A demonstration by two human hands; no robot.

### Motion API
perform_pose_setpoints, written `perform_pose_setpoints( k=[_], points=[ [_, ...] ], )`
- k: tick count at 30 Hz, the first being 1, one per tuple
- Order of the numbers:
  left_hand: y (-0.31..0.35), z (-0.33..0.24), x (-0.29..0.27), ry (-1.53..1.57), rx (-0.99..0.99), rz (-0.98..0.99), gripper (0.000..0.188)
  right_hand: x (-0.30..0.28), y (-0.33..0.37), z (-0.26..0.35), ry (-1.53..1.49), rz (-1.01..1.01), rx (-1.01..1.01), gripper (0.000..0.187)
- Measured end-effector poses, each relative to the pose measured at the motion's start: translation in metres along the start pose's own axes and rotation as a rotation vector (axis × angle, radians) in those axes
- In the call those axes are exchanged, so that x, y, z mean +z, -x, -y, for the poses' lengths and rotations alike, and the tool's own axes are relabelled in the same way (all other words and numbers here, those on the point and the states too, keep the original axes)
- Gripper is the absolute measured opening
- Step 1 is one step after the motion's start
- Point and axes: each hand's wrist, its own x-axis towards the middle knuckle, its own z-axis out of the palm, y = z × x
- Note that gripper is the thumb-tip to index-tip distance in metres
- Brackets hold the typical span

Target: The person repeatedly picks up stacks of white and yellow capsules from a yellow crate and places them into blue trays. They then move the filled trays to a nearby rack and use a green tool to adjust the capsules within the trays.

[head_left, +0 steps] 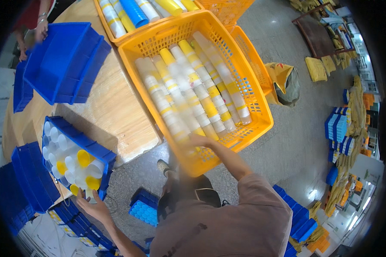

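Note:
At the near edge of a blue bin [108, 159] is my left hand [94, 208], its fingers and thumb on either side of a white plastic cup [90, 195]. Several white and yellow cups stand packed in that bin, mouths up. My right hand [196, 141] reaches into the near end of a large orange crate [261, 107], beside long stacks of nested cups [208, 105] in white, clear and yellow. A smear over the crate's middle and near left blurs that hand's fingers, so what they touch is unclear.
Another orange crate with cup stacks [135, 13] adjoins at the far side. Empty blue bins [66, 60] sit on the wooden table [128, 115], a person's hand [41, 30] beside them. A yellow sack [278, 81] stands on the floor right of the crate.

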Motion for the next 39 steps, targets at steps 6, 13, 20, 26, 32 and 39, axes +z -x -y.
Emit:
perform_pose_setpoints(
  k=[6, 13, 20, 26, 32, 39],
  points=[
    [0.019, -0.017, 0.002, 0.281, -0.123, 0.101, 0.047, 0.034, 0.08, 0.094, -0.412, -0.194, -0.086, 0.078],
    [0.041, 0.01, 0.0, 0.515, -0.002, 0.085, 0.044, 0.12, 0.184, 0.131, 0.041, -0.619, -0.516, 0.077],
    [0.076, 0.053, -0.013, 0.711, -0.009, 0.138, 0.043, 0.244, 0.202, 0.1, 0.028, -0.603, -0.27, 0.082],
    [0.006, 0.051, -0.028, 0.851, 0.184, 0.084, 0.036, 0.289, 0.245, 0.109, 0.174, -0.566, -0.42, 0.077],
    [-0.157, 0.058, -0.033, 1.204, -0.088, 0.194, 0.085, 0.322, 0.314, 0.19, 0.408, -0.202, -0.539, 0.078],
    [-0.167, 0.178, -0.058, 1.949, -0.501, 0.748, 0.054, 0.39, 0.29, 0.3, 0.122, 0.571, -1.232, 0.076]
  ],
)
